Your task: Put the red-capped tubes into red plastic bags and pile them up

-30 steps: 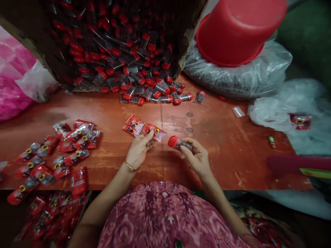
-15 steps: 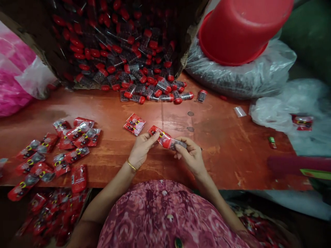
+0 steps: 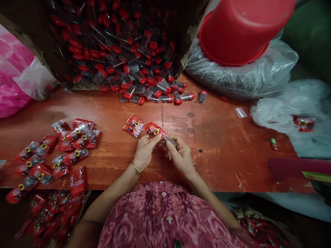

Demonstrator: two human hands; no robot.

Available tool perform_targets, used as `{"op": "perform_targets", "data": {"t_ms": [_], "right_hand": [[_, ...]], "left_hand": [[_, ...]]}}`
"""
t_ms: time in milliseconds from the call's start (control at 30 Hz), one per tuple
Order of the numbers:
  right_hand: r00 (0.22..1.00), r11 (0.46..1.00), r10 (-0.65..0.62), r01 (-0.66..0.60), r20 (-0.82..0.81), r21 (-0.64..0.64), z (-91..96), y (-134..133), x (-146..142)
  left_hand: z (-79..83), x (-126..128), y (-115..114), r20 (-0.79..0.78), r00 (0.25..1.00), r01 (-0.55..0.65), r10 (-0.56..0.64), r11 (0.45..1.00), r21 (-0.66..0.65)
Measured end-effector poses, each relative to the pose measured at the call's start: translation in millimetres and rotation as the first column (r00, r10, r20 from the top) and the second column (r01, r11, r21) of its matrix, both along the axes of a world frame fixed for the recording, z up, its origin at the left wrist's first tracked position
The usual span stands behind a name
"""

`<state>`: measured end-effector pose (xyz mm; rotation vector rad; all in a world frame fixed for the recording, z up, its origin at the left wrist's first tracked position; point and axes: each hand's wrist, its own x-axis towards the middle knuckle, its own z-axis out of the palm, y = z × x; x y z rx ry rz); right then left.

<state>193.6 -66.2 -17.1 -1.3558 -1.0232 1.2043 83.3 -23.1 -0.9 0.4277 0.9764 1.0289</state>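
Observation:
My left hand pinches a red printed sachet over the middle of the wooden table. My right hand grips a small clear vial and has most of it inside the sachet; the vial's red cap is hidden in it. Two empty red sachets lie just beyond my left hand. Both hands touch at the sachet's mouth.
A cardboard box on its side spills several red-capped vials at the back. Filled sachets lie at the left, more below the table edge. A red bucket rests on a plastic bag at the right.
My right hand has brought the vial leftwards and slid it, cap first, into the sachet held by my left hand. The hands have closed together.

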Motion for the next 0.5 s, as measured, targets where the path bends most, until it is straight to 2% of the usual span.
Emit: {"op": "perform_targets", "data": {"t_ms": [67,133,233,333,433,500], "right_hand": [[0.999,0.999,0.037,-0.038,0.038,0.01,0.2,1.9,1.8],[0.993,0.996,0.031,-0.041,0.116,0.083,0.0,3.3,-0.6],[0.98,0.981,-0.056,0.019,0.193,0.192,-1.7,4.6,-10.6],[0.989,0.983,-0.1,0.081,0.11,0.163,-3.5,6.1,-18.3],[0.997,0.996,0.039,-0.034,-0.059,0.081,-2.6,7.3,-16.9],[0.987,0.993,0.109,-0.102,-0.119,0.064,-0.6,7.3,-12.6]], "left_hand": [[0.5,-1.2,2.1,0.006,1.0,0.026,-0.026,1.0,-0.018],[0.2,-0.5,2.3,0.021,1.0,0.022,-0.022,1.0,-0.017],[-1.5,2.2,-0.2,0.014,0.999,-0.029,0.029,0.999,0.016],[-2.8,2.5,-1.6,-0.024,0.999,-0.025,0.027,0.999,0.045],[-1.4,-2.0,1.7,-0.016,0.999,0.038,-0.037,0.998,0.056],[0.2,-5.5,4.5,0.011,0.999,0.04,-0.041,0.997,0.066]]}}
